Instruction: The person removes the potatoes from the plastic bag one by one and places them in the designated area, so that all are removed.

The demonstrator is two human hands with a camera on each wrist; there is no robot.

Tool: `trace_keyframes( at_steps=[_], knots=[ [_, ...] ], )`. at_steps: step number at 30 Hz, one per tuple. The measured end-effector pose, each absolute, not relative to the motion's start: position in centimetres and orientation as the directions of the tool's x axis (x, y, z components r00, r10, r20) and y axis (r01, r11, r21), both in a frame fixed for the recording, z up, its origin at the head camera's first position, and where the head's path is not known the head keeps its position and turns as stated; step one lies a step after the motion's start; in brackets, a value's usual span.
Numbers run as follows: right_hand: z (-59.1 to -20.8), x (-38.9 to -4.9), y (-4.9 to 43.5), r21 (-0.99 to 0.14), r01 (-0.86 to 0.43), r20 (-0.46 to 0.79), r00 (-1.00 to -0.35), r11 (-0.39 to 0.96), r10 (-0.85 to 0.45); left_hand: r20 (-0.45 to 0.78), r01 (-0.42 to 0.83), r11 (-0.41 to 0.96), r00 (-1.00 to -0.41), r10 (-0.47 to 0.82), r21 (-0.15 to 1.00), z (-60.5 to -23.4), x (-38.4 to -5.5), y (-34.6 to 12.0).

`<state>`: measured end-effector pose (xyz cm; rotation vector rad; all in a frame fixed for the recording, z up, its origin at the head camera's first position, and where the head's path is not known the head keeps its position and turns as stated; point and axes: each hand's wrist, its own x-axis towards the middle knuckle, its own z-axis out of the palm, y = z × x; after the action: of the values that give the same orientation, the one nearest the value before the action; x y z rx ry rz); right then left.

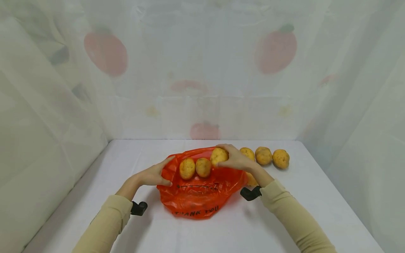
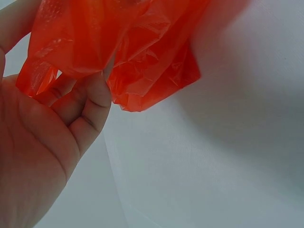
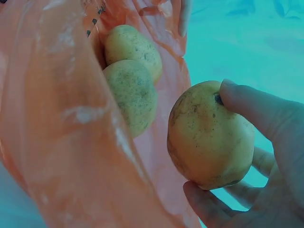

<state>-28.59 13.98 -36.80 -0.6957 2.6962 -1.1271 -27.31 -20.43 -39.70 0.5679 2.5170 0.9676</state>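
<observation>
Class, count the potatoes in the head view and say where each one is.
7: two potatoes in the red bag, one in the right hand, three in a row on the table, one showing between bag and right arm. More may be hidden.

Potato partly behind right forearm

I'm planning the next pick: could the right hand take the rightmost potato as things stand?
Probably not yet: the right hand holds another potato at the opening of the red bag. Otherwise the rightmost potato lies uncovered on the table, seemingly within reach.
</observation>
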Motion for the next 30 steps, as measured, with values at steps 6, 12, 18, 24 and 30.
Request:
trace_keyframes(
  at_steps=[6, 12, 18, 24, 30],
  knots=[
    [-36.4, -28.1, 15.0, -0.722, -0.391, 0.091, -0.871, 0.57, -0.482, -0.206, 0.223, 0.678, -0.846, 0.491, 0.7, -39.7, -27.3, -20.4],
    [-36.0, -27.6, 16.0, -0.72, -0.407, 0.117, -0.869, 0.562, -0.48, -0.199, 0.217, 0.664, -0.848, 0.491, 0.716, -39.7, -27.3, -20.5],
    [-35.3, -26.9, 16.8, -0.699, -0.428, 0.148, -0.87, 0.573, -0.47, -0.194, 0.227, 0.651, -0.839, 0.509, 0.724, -39.7, -27.2, -20.4],
    [-34.9, -26.4, 17.9, -0.72, -0.435, 0.168, -0.866, 0.541, -0.472, -0.199, 0.225, 0.656, -0.84, 0.506, 0.721, -39.6, -27.1, -20.4],
    [-34.8, -26.0, 19.5, -0.753, -0.4, 0.15, -0.878, 0.523, -0.456, -0.204, 0.211, 0.655, -0.843, 0.497, 0.726, -39.4, -27.0, -20.4]
  ],
)
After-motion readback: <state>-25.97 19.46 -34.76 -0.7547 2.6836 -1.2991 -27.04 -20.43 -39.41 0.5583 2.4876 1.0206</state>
